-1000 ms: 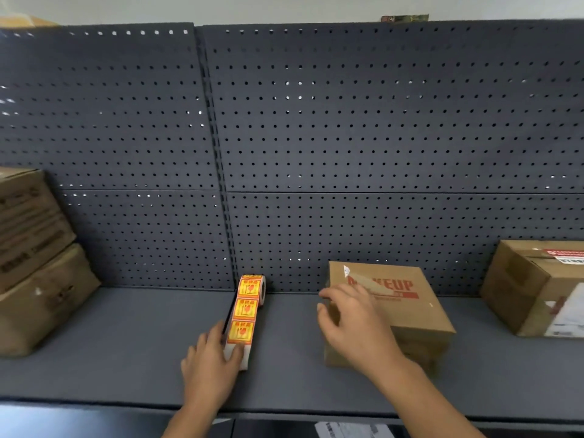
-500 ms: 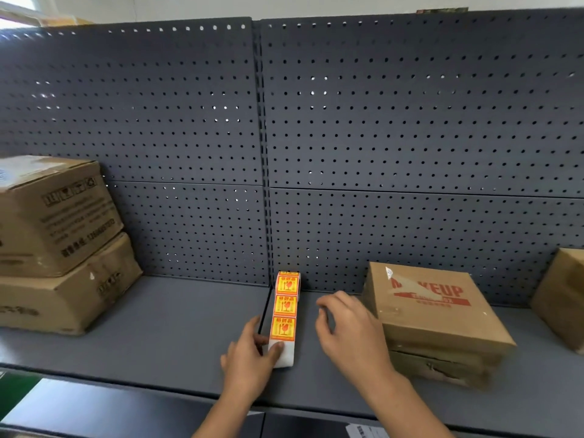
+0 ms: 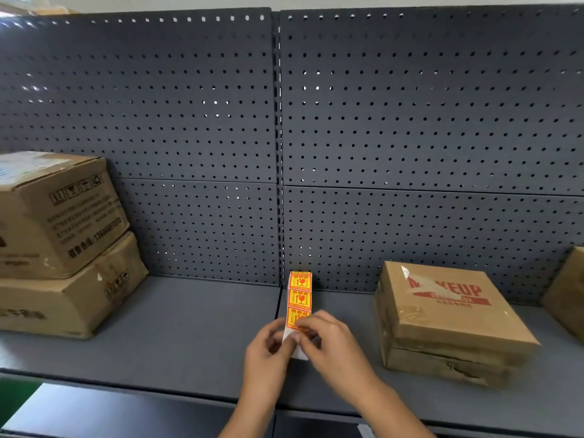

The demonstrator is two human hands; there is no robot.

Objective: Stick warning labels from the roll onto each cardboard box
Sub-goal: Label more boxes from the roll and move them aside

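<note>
A roll of orange-and-yellow warning labels (image 3: 300,289) stands on the grey shelf (image 3: 189,330), its strip unrolled toward me. My left hand (image 3: 268,352) pinches the white backing at the strip's near end. My right hand (image 3: 328,343) pinches the edge of the nearest label on that strip. To the right lies a flat cardboard box with red "MAKEUP" print (image 3: 448,314), resting on another flat box. Two stacked cardboard boxes (image 3: 60,241) stand at the left, and a further box (image 3: 568,289) is cut off at the right edge.
A dark perforated back panel (image 3: 284,137) rises behind the shelf. A vertical seam (image 3: 279,153) splits the panel, and the roll stands right in front of it. A lower shelf edge (image 3: 110,412) shows below the front lip.
My right hand left the "MAKEUP" box and came left onto the label strip, joining my left hand. The view panned left, bringing the stacked boxes further in.
</note>
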